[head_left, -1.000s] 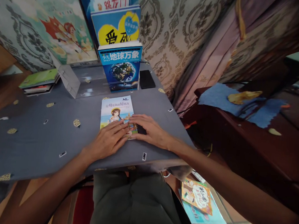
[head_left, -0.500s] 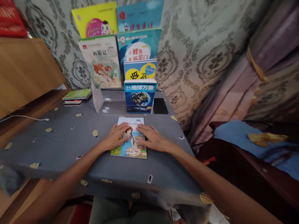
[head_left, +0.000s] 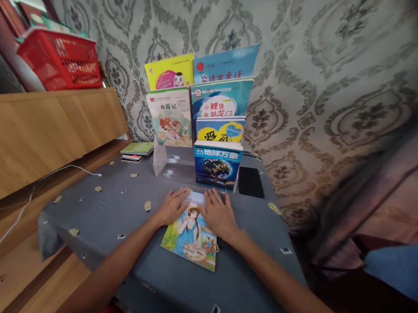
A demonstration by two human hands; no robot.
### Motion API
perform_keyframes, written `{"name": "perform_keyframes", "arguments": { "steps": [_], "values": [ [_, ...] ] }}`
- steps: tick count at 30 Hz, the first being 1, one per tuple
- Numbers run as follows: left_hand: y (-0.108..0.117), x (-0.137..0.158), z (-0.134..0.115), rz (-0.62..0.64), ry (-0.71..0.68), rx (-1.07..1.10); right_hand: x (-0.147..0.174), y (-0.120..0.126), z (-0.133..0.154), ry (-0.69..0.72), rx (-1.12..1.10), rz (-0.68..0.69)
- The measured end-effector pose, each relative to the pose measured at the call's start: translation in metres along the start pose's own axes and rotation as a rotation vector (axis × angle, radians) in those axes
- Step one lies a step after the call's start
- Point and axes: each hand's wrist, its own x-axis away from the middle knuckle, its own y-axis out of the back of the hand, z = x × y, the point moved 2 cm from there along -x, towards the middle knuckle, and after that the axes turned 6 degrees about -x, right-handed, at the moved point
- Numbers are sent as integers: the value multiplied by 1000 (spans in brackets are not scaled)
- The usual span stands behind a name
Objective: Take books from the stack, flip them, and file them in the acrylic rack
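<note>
A thin picture book (head_left: 192,238) with a drawn girl with braids on its cover lies face up on the table, slightly turned. My left hand (head_left: 172,206) rests flat at its upper left edge, fingers stretched out. On the upper right part of the cover lies my right hand (head_left: 219,215), palm down with fingers extended. Parts of the title are hidden by the hands. Just beyond them stands a clear acrylic book rack (head_left: 159,160), with a blue book with an earth picture (head_left: 217,168) at its front right.
Several more books, such as a white-and-green one (head_left: 170,120) and a teal one (head_left: 222,95), stand in the rack. A black flat object (head_left: 250,182) lies right of it, a small book stack (head_left: 137,150) left. A red basket (head_left: 63,60) sits on the wooden headboard (head_left: 49,131).
The head view has shifted, so the table and rack sit lower and further right. Both hands have slid toward the book's top edge, and the book looks slightly turned.
</note>
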Motion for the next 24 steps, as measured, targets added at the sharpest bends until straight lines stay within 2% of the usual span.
{"name": "perform_keyframes", "arguments": {
  "steps": [4, 8, 13, 19, 24],
  "values": [
    [-6, 0, 6, -83, -8, 74, -2, -7, 21, 94, 20, 23],
    [-7, -1, 16, -139, 13, 200, 1, -17, 60, 159, -8, 113],
    [0, -1, 27, -92, 16, 414, 14, -16, 99, 181, -43, 193],
    [3, -5, 30, -53, 13, 397, 39, -10, 109, 223, -70, 161],
    [1, -6, 29, -71, -1, 369, 65, -6, 106, 183, -93, 178]
  ]
}}
